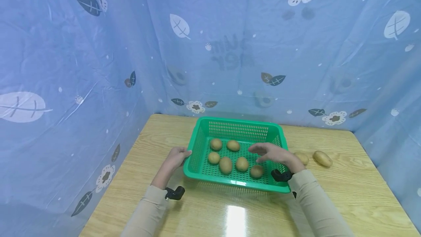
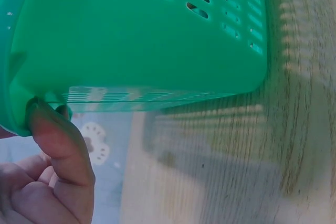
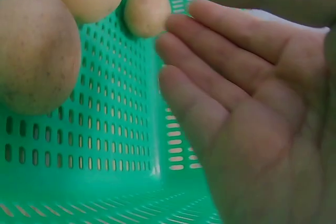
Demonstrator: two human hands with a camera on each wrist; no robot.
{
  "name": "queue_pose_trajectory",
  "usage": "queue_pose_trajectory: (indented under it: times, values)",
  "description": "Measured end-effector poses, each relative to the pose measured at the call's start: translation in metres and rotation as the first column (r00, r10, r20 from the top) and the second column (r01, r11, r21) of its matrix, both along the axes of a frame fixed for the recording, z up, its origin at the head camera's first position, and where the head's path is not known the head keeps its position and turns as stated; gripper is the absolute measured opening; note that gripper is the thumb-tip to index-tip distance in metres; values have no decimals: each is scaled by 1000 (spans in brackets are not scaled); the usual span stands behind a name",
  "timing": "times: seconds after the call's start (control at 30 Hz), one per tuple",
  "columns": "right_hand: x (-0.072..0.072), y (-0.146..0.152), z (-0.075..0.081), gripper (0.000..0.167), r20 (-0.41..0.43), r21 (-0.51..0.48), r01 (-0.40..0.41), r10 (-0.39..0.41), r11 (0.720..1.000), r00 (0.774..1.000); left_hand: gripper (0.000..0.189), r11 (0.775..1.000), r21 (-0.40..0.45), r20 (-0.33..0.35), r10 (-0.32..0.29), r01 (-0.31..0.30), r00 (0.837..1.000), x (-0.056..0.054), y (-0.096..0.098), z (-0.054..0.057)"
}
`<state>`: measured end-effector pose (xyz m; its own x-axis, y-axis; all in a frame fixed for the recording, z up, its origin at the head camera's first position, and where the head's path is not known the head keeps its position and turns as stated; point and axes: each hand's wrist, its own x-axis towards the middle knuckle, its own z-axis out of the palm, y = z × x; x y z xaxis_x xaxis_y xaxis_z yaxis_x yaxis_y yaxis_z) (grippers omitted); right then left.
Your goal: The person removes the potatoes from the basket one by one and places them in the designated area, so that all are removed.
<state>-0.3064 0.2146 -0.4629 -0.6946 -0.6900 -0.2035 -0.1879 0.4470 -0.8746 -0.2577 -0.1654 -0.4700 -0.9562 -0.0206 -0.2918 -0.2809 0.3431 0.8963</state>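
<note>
A green plastic basket (image 1: 236,184) with slotted walls stands on the table, several potatoes spread over its floor. My left hand (image 1: 177,157) grips the basket's left rim; in the left wrist view the curled fingers (image 2: 63,156) hook under that rim. Over the right part of the basket hovers my right hand (image 1: 271,153), its fingers extended and nothing in them. Below it lies a brownish potato (image 1: 257,171), apart from the hand. In the right wrist view a large potato (image 3: 37,51) is close to the camera, and the right palm (image 3: 257,135) faces it.
Outside the basket, to its right, lie two more potatoes, one partly behind the right wrist (image 1: 302,158) and one farther right (image 1: 322,159). A blue patterned curtain (image 1: 210,46) hangs behind and beside the wooden table (image 1: 131,178).
</note>
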Motion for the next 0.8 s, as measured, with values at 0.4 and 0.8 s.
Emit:
queue_pose_trajectory:
  times: [0.4,0.8]
  values:
    - [3,-6,-2,48,48,145,-96,90,985,995,31,1000,-13,-8,-17,17,1000,2,1,-1]
    - [-2,-9,-3,48,55,216,-119,110,969,992,31,1000,-9,22,-8,8,1000,0,-1,1]
